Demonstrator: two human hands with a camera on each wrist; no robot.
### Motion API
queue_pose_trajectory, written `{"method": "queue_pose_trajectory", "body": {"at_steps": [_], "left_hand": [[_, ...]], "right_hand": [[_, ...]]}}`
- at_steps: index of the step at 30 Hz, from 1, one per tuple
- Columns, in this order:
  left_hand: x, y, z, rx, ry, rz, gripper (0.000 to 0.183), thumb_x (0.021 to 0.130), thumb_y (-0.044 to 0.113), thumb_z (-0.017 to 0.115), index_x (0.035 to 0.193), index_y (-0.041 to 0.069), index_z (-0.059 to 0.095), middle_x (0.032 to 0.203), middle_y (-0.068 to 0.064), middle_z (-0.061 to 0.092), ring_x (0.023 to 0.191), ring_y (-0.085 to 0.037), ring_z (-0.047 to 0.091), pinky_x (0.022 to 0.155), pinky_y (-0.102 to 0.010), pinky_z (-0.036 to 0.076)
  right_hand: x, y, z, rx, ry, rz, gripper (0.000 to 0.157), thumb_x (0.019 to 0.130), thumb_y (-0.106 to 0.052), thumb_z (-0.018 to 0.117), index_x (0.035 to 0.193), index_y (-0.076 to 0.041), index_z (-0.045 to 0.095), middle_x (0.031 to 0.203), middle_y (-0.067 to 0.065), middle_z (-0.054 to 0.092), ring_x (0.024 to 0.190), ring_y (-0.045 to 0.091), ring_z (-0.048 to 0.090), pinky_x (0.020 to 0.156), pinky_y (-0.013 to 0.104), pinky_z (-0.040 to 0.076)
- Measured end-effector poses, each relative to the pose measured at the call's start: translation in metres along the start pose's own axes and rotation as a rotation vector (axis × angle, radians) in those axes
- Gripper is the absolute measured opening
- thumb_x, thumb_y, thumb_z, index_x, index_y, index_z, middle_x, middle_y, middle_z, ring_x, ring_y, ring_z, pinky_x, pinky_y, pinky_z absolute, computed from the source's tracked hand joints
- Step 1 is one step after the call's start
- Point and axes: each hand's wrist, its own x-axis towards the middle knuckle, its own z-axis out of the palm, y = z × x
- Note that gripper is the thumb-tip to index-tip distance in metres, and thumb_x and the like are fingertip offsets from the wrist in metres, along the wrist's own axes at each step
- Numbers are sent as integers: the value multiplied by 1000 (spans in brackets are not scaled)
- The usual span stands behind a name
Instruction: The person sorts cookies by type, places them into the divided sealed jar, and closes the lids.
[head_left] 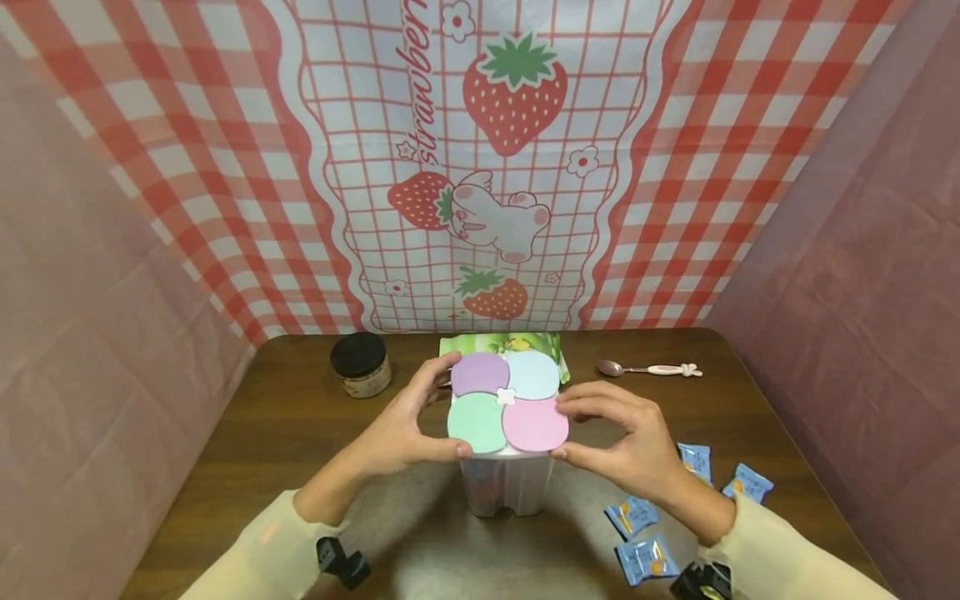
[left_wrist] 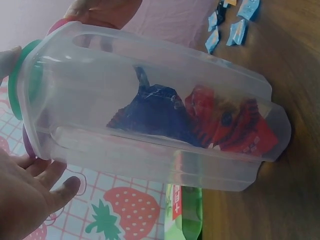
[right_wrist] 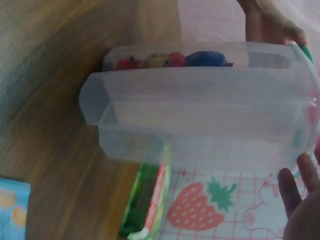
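Note:
A tall translucent plastic storage container [head_left: 504, 490] stands upright on the table. On its top are four rounded lids: purple [head_left: 480, 372], pale blue [head_left: 534, 375], green [head_left: 476, 422] and pink [head_left: 536, 425]. My left hand [head_left: 401, 429] grips the left side of the top, thumb by the green lid and fingers at the purple one. Opposite, my right hand [head_left: 630, 433] holds the right side, its thumb and fingers at the pink lid's edge. Through the wall, a dark blue packet [left_wrist: 160, 115] and a red packet [left_wrist: 250, 132] show low in one compartment.
Behind the container lies a green package [head_left: 495, 343]. A black-lidded jar [head_left: 362, 365] stands at the back left, and a spoon [head_left: 648, 369] with a pink-and-white handle lies at the back right. Several small blue packets [head_left: 647, 558] are scattered near the right forearm.

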Motion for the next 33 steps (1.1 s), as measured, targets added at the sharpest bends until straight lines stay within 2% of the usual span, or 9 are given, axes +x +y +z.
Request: {"method": "queue_pose_trajectory", "body": {"at_steps": [4,7,13,17,20,24,26,30,33], "left_hand": [[0,1,1,10,-7,-3,105,81,37,88,161,14,25,157,-7,37,145,-31,39,119,-62,33],[-1,3,1,30,-6,-6,104,81,35,88,161,14,25,157,-6,37,146,-29,39,121,-59,32],[-3,13,-2,152,16,-6,107,77,29,91,161,22,26,159,-2,35,148,-26,36,121,-58,32],[0,25,-5,234,57,70,95,80,24,89,157,27,35,160,2,35,149,-23,34,121,-56,32],[4,34,-4,281,99,160,73,84,19,85,149,21,50,154,2,46,143,-19,42,117,-47,40],[10,48,1,332,144,274,44,89,15,81,130,11,66,133,-2,65,126,-17,59,103,-37,53],[13,55,6,337,146,300,34,90,15,80,122,9,71,123,-3,71,114,-16,66,92,-33,58],[19,63,12,313,117,271,23,92,16,77,114,9,74,110,-3,75,95,-12,71,72,-27,61],[22,66,16,299,93,225,21,92,17,78,112,10,75,105,-2,76,88,-8,72,66,-25,60]], "right_hand": [[9,-2,-2,26,8,-20,31,74,1,88,102,-5,77,101,15,74,95,17,70,82,21,59],[15,-5,-4,16,-31,-10,31,75,-3,89,103,-8,77,101,10,74,95,16,67,82,22,56],[26,-7,-6,49,-73,37,33,78,8,81,106,-9,76,103,10,72,92,18,66,76,24,56],[34,-10,-8,23,-88,73,33,82,11,78,105,-12,77,104,6,73,94,18,67,78,22,58],[41,-11,-9,-9,-97,88,32,83,10,77,104,-14,77,103,3,74,98,16,68,80,22,57],[50,-11,-10,-27,-117,99,29,83,9,77,101,-13,78,100,2,75,95,14,68,78,21,56],[53,-12,-11,-27,-130,128,26,85,7,77,101,-13,78,99,2,75,93,13,67,75,21,55],[58,-12,-12,-28,-153,198,19,88,4,76,100,-11,78,98,1,75,89,11,66,68,21,54],[60,-11,-12,-36,-164,233,15,90,1,75,100,-10,78,97,-3,75,85,10,65,65,21,53]]}}
